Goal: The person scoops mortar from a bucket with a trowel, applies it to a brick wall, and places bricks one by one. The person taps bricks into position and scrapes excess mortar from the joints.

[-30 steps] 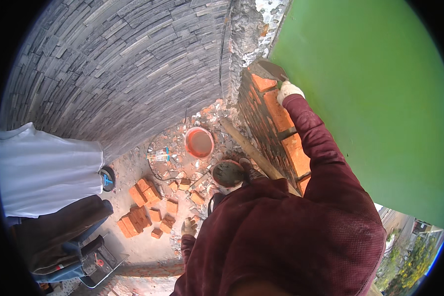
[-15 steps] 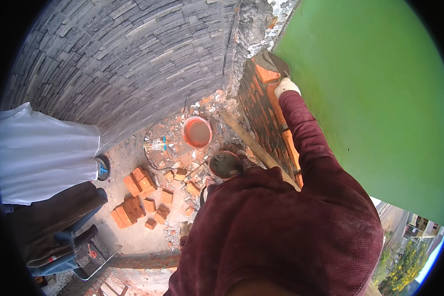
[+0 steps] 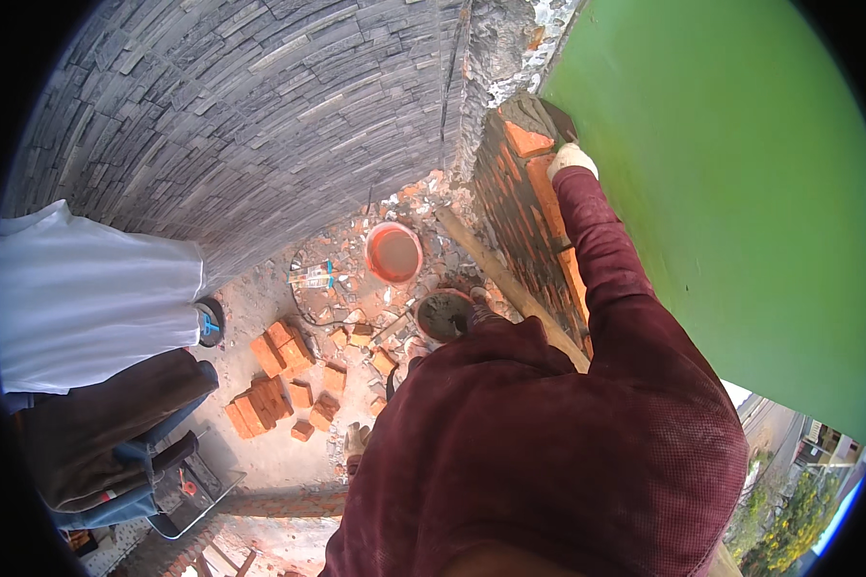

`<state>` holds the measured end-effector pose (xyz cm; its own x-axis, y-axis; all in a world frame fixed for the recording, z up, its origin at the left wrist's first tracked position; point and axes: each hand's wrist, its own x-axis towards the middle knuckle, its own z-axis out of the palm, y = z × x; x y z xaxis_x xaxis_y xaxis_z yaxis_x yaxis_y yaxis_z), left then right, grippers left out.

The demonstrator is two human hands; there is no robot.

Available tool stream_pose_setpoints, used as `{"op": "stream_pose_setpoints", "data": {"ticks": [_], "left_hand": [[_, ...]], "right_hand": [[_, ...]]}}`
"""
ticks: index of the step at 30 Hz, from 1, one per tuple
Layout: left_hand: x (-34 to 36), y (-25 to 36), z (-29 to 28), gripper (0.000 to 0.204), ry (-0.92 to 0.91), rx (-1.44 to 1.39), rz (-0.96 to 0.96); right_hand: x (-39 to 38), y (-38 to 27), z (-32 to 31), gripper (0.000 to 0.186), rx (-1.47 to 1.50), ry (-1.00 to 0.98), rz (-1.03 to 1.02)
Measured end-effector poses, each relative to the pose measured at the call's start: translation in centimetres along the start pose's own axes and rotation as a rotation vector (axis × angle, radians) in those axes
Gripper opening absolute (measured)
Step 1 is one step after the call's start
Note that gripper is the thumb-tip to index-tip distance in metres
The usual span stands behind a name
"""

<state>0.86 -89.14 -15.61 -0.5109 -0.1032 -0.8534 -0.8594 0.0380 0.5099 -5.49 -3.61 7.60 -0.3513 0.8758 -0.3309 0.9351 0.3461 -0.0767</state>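
My right hand [image 3: 573, 162], in a pale glove, reaches to the far end of a low brick wall [image 3: 515, 197], close to the green panel. Its fingers are closed round what looks like a trowel [image 3: 560, 122], whose dark blade lies against grey mortar [image 3: 526, 110] in the corner. The handle is hidden in the glove. Just left of the hand, an orange brick [image 3: 528, 140] sits at the wall's end, with mortar behind it. No left hand shows clearly; my maroon sleeve and torso cover that side. A bucket of grey mortar [image 3: 440, 317] stands below, partly covered.
A wooden pole [image 3: 491, 269] leans along the wall. An orange bucket of murky liquid [image 3: 393, 254] stands on rubble. Loose bricks [image 3: 260, 406] lie at left, near hanging clothes [image 3: 106, 288]. Grey stone cladding [image 3: 260, 115] and a green panel [image 3: 722, 192] flank the corner.
The view has shifted slightly, so the buckets and bricks sit a little further right. My right hand stays by the corner mortar, and the trowel blade shows less beyond the glove.
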Motion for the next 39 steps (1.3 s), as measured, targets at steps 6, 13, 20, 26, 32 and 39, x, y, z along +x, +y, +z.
{"op": "stream_pose_setpoints", "data": {"ticks": [6,13,20,26,32,39], "left_hand": [[-0.6,-1.6,3.4,0.055,0.082,-0.066,-0.007],[-0.7,0.0,-0.1,0.054,0.026,0.151,-0.042],[-0.2,-2.3,1.2,0.061,0.018,-0.096,-0.048],[-0.4,-3.6,3.6,0.064,-0.077,0.037,-0.046],[-3.1,1.4,4.0,0.06,0.059,0.111,-0.185],[-4.0,9.7,12.2,0.06,-0.112,0.214,-0.083]], "right_hand": [[-3.0,1.3,-0.3,0.039,0.038,0.128,-0.004],[-0.6,-2.3,-0.9,0.042,0.106,0.091,-0.098],[-0.7,-1.8,0.2,0.042,0.058,0.01,-0.065],[0.6,2.0,0.9,0.045,-0.026,-0.043,-0.015],[0.0,-0.1,0.7,0.044,-0.063,-0.106,-0.027],[0.0,1.7,1.1,0.045,-0.177,0.023,-0.006]]}}
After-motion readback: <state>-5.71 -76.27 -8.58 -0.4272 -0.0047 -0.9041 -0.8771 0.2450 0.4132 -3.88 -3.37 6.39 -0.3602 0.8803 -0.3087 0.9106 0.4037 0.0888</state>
